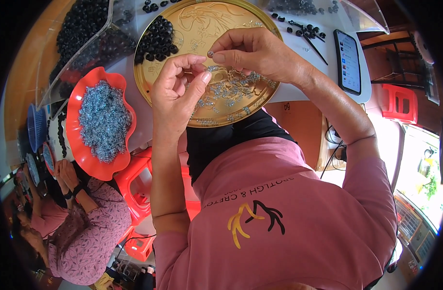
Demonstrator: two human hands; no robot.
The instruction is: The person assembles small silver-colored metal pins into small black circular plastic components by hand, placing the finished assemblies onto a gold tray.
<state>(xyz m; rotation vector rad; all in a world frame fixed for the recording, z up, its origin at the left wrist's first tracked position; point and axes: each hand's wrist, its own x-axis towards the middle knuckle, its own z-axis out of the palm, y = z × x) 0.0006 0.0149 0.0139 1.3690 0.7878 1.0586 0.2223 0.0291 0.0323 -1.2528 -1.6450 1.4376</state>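
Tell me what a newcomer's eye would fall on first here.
Likely the red bowl at left, heaped with clear bluish pieces. Next, the gold tray at top centre, with black beads piled on its upper left. Over the tray, the right hand has a small dark piece in its grip.

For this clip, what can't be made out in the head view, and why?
All in the head view:
Exact form of the small dark piece at the fingertips of the right hand: too small, partly covered.
Whether the left hand holds anything: curled fingers hide it.
Parts of the gold tray: hidden by the hands.
Large heap of black pieces: cut off by the top edge.
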